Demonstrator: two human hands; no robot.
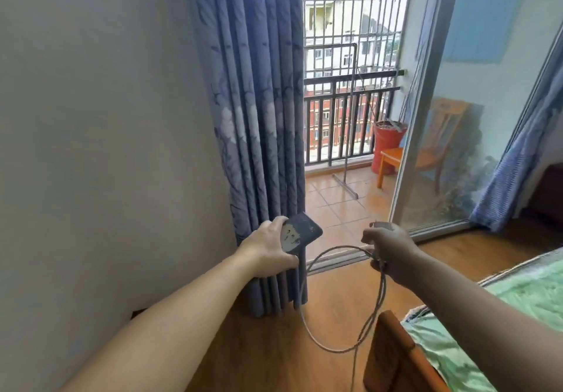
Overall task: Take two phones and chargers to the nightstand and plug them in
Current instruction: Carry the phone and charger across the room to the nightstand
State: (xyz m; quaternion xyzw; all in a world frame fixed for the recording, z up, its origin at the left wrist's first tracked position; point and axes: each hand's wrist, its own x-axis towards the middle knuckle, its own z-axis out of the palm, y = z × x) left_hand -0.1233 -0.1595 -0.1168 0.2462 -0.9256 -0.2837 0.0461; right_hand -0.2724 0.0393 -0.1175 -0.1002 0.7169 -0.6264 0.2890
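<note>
A left hand (268,251) is gripping a dark phone (300,231), fingers wrapped around it. The right hand (391,250) is pinching a charger cable (329,330), whose loop is dangling near the bed frame (393,358), where it could snag.

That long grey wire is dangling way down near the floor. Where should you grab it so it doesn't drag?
Grab the charger cable at the bottom of its hanging loop, coming from below with an open palm and lifting toward the right hand, which already pinches the upper strands. The loop sags lowest there, so gathering that bend probably shortens the slack fastest. The left hand is busy holding the phone.
</note>
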